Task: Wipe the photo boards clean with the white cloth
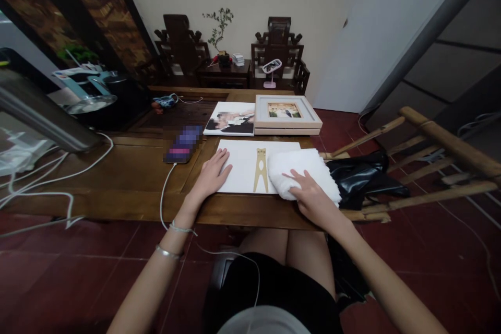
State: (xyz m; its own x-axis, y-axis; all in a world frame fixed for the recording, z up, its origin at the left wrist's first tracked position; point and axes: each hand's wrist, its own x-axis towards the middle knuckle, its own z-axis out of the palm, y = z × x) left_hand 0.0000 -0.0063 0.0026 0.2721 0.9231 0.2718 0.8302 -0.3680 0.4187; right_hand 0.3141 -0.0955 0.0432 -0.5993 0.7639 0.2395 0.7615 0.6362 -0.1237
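A white panel with a tan wooden stand piece on it lies flat on the low wooden table in front of me. My left hand rests flat on the panel's left edge, fingers stretched out. My right hand lies on a folded white cloth that covers the panel's right end, fingers spread over it.
Behind the panel lie a photo print and a stacked framed picture. A phone with a white cable sits to the left. A black bag lies on a bamboo chair at right. Dark chairs stand along the wall.
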